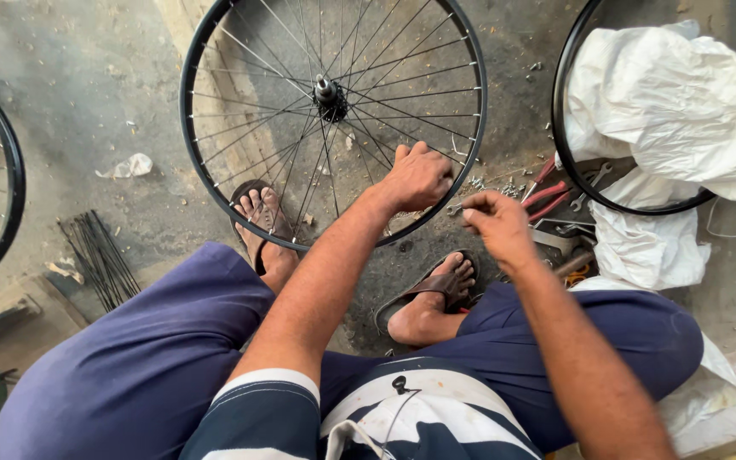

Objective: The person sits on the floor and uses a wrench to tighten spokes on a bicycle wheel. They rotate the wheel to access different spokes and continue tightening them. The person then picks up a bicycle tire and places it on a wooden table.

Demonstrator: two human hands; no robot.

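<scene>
- Dusty grey concrete floor [87, 102] fills the view from above, with a seated person's 2 legs in dark blue shorts and feet in sandals.
- Black spoked bicycle wheel [332, 119] stands upright on the floor in front of the person, its lower rim between the 2 feet and its hub [328, 92] near the top of the view.
- Left hand [417, 177] rests on the lower right part of the rim, fingers curled over it and closed on the rim.
- Right hand [494, 220] hovers just beside the wheel, to its right, fingertips pinched together on something very small; what it is cannot be told.
- Handling, as a judgement: the wheel looks light and stiff at the rim, while the thin spokes [402, 60] would bend or loosen if squeezed, so the rim or hub is the safer place to grip. Standing on edge, it would likely roll or tip unless steadied.
- Red-handled pliers [547, 198] and small metal parts [504, 187] lie on the floor near the right hand.
- White sacking [666, 102] is draped over a second rim [566, 162] at the right.
- Loose bundle of black spokes [100, 255] lies at the left, near another wheel [2, 196] at the edge.
</scene>
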